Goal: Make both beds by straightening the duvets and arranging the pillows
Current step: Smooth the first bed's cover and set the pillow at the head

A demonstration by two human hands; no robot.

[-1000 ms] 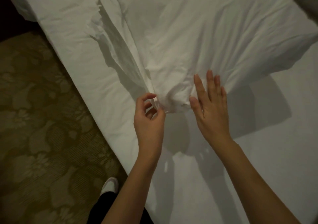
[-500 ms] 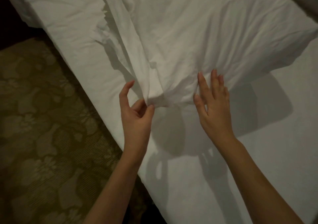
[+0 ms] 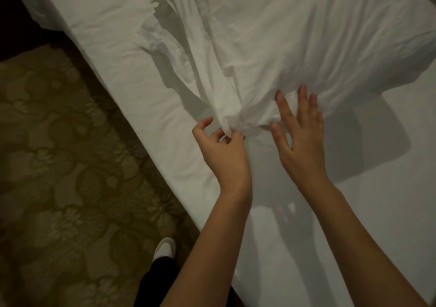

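White cotton covers most of what we see: one bed (image 3: 306,236) runs across the frame, its sheet smooth below the pillow and creased above it. Patterned olive carpet (image 3: 70,165) fills the floor to the left of the bed, and a dark strip lies beyond the carpet at the upper left corner. We count one pillow (image 3: 318,47), lying on the bed near its left edge; its loose case end trails off in ragged folds toward that edge and throws a shadow on the sheet. No duvet that we can make out for certain.

We have two hands at the near corner of the pillow. Our left hand (image 3: 221,151) has thumb and fingers curled round the bunched corner of the pillowcase, pinching it just above the sheet. Our right hand (image 3: 299,136) lies just beside it, fingers straight and spread, flat against the near side of the pillow. The two forearms come up from the bottom of the frame and cover part of the sheet; their shadows fall on the bed between them.

One white shoe (image 3: 165,247) shows on the carpet beside the bed, below a dark trouser leg (image 3: 155,280).
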